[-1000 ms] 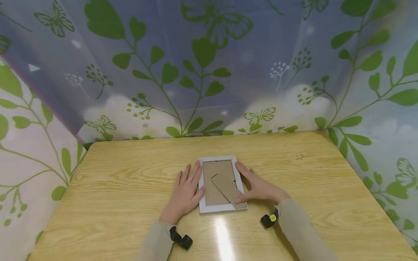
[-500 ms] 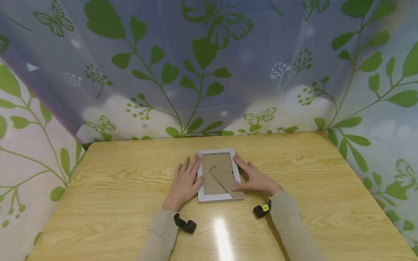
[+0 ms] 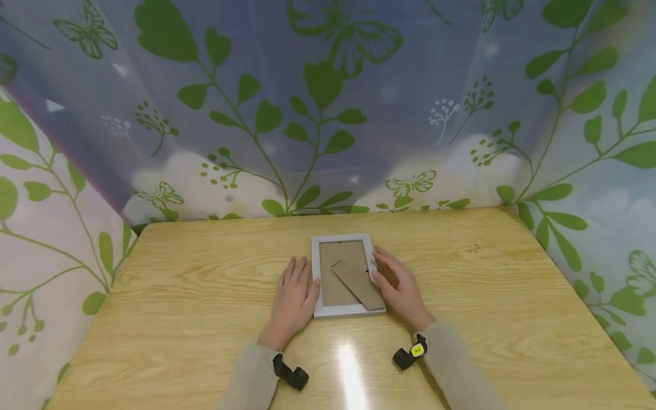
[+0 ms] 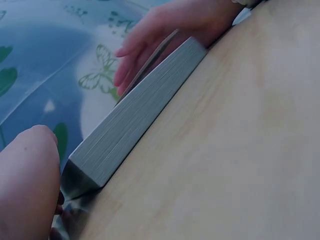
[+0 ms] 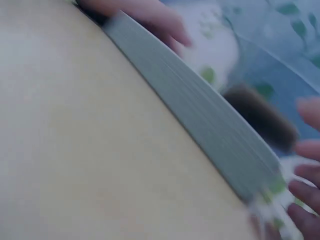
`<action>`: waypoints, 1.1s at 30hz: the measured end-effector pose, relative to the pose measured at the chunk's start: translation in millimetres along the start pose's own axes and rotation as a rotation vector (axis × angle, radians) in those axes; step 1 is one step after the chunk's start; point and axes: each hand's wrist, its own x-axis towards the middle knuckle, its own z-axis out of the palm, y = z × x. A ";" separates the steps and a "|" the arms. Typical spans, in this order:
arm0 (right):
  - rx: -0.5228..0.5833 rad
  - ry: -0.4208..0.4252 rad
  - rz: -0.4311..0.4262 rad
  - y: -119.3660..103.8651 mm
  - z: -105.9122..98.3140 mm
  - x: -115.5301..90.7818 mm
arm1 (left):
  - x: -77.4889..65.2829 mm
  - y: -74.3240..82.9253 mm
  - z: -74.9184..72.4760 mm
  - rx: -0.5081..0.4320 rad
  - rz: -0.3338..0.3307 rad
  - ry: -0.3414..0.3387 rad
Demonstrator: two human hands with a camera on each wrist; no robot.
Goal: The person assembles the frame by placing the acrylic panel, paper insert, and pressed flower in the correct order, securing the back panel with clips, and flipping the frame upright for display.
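Note:
A silver-white picture frame (image 3: 340, 311) lies back up on the table in the head view, showing its brown backboard (image 3: 332, 290). Its brown stand leg (image 3: 359, 287) slants across the back; the right wrist view shows that leg (image 5: 260, 117) raised off the backboard. Flat beside the left edge rests my left hand (image 3: 292, 302), fingers straight, thumb against the frame. My right hand (image 3: 405, 290) is at the right edge, fingers loosely bent, fingertips at or very near the border. In the left wrist view the frame's near side (image 4: 135, 115) stands between both hands.
The frame sits on a wooden table (image 3: 205, 256). A patterned cloth (image 3: 389, 114) with leaves and butterflies hangs behind the table and along both sides. Each wrist wears a small black camera (image 3: 294, 376).
The frame first slid away from me with both hands on it. Then my right thumb came off the stand leg to the right edge, and my left fingers drew back along the left side.

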 end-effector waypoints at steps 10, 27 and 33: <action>-0.333 -0.104 0.051 -21.0 21.9 -19.4 | -4.6 7.8 2.4 -0.055 0.008 -0.003; -0.286 -0.108 0.114 -31.1 43.3 -8.5 | 9.5 30.7 -18.2 -0.697 0.037 0.076; -0.209 -0.079 0.129 -35.5 53.2 -4.2 | 20.4 56.9 -31.0 -0.621 0.072 0.126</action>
